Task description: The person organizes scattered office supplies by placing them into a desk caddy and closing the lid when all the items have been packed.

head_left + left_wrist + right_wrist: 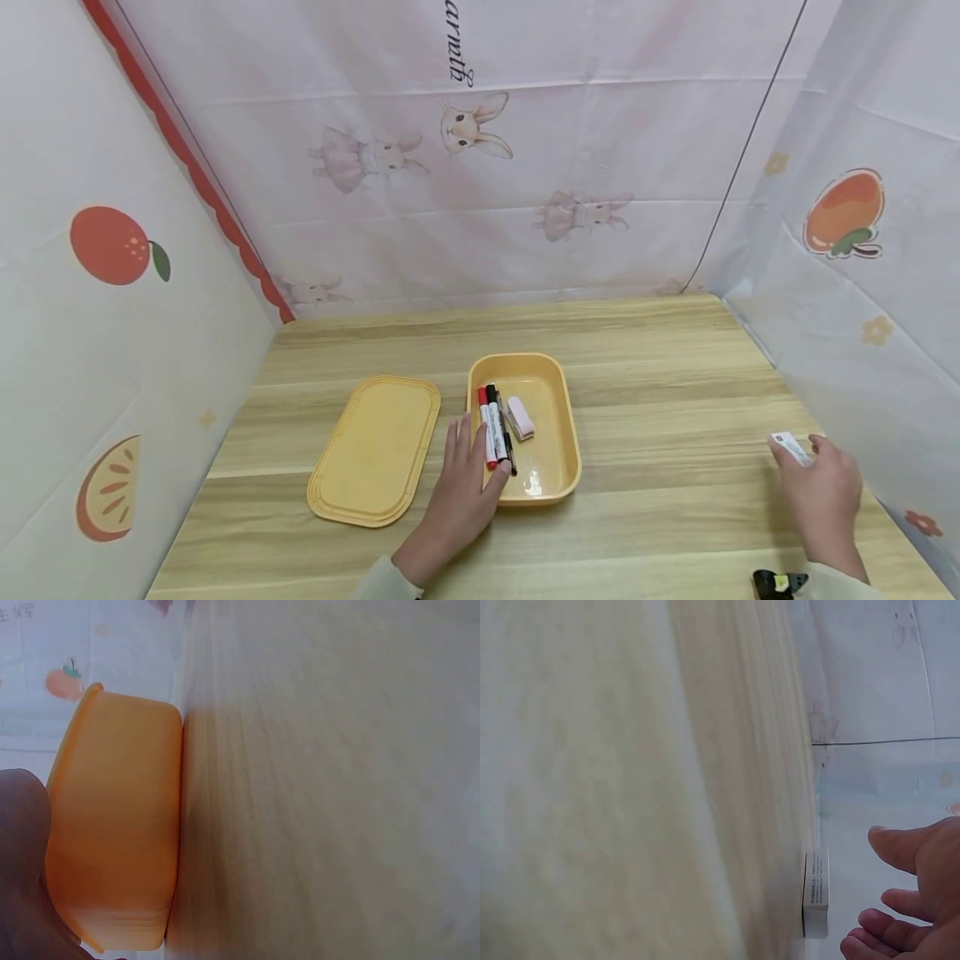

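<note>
My left hand [463, 483] lies over the left rim of a yellow plastic box [558, 433], its fingers extended beside the markers. Inside the box are a red-capped marker [488, 433], a black-capped marker [495, 421], a slim black pen [512, 457] and a small pale pink item shaped like a stapler [520, 417]. The left wrist view has the outer wall of the box [120, 817] with the thumb at its rim. Over at the right, my right hand [821, 492] hovers by a small white carton [817, 892] lying on the table, fingers spread and apart from it.
A flat yellow lid [375, 450] lies on the wooden table [660, 400] left of the box. Printed cloth walls [862, 333] enclose the table at the back and sides; the right one stands close to my right hand.
</note>
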`<action>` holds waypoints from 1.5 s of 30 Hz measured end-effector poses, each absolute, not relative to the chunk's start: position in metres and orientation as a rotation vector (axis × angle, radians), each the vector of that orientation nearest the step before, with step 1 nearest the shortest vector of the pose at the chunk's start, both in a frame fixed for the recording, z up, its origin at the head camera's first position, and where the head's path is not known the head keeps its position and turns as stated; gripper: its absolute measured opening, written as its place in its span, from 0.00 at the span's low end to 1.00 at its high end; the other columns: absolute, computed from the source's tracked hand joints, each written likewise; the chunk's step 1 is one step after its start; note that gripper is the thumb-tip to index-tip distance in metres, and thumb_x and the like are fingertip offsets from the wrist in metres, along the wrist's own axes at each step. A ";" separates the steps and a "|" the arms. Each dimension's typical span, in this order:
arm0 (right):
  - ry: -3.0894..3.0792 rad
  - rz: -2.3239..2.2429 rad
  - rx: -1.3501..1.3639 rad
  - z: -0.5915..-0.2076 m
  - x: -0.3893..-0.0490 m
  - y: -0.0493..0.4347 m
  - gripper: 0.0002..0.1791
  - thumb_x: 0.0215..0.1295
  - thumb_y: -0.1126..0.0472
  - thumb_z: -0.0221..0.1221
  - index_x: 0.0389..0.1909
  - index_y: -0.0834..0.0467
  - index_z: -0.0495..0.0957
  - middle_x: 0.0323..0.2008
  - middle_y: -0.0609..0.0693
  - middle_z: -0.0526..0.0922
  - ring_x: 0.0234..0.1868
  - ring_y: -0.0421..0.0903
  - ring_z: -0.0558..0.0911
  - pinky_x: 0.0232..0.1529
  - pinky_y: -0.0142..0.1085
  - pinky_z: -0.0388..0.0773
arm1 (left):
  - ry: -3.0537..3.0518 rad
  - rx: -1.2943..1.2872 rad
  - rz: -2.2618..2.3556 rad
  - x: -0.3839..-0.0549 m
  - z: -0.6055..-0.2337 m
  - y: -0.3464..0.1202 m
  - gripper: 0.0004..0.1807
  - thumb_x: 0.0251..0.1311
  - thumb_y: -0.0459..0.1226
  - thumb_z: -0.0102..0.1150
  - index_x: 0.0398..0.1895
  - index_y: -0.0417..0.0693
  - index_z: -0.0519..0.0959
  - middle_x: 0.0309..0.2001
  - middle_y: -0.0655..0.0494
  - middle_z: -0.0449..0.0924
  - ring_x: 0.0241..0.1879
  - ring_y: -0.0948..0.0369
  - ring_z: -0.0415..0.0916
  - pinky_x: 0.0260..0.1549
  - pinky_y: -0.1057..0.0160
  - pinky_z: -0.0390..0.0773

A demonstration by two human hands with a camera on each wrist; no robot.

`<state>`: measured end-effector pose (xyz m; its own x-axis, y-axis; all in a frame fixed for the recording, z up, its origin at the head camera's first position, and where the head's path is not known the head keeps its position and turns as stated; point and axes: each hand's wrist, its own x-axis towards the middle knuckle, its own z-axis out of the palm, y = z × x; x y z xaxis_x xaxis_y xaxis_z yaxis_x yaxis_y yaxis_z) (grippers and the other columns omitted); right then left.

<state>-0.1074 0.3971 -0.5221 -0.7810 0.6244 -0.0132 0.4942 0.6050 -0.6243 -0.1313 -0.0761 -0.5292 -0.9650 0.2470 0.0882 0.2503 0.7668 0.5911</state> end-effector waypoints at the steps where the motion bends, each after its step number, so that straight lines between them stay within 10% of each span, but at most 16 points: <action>1: -2.629 0.926 -0.940 -0.523 -0.107 0.399 0.42 0.72 0.47 0.56 0.71 0.76 0.57 0.65 0.80 0.62 0.63 0.76 0.62 0.61 0.65 0.59 | -2.948 -0.415 -0.987 -0.131 -0.529 -0.076 0.42 0.74 0.63 0.35 0.81 0.49 0.50 0.83 0.51 0.32 0.81 0.48 0.27 0.73 0.38 0.54; 33: -2.772 0.778 -0.805 -0.535 -0.106 0.419 0.27 0.66 0.62 0.60 0.57 0.79 0.70 0.52 0.79 0.73 0.47 0.71 0.75 0.43 0.60 0.69 | -2.938 -0.417 -0.990 -0.130 -0.528 -0.075 0.41 0.75 0.60 0.39 0.81 0.48 0.50 0.83 0.52 0.31 0.81 0.48 0.28 0.73 0.39 0.54; 45: -2.708 0.819 -0.879 -0.529 -0.107 0.412 0.27 0.67 0.63 0.57 0.61 0.77 0.69 0.58 0.80 0.70 0.55 0.74 0.72 0.52 0.63 0.68 | -2.941 -0.412 -1.003 -0.131 -0.528 -0.074 0.40 0.75 0.58 0.41 0.81 0.47 0.51 0.83 0.51 0.31 0.81 0.47 0.28 0.74 0.38 0.52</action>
<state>-0.1069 0.4123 -0.5291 -0.8093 0.5874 -0.0002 0.4890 0.6735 -0.5543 -0.1309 -0.0744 -0.5279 -0.9655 0.2442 0.0904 0.2486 0.7607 0.5996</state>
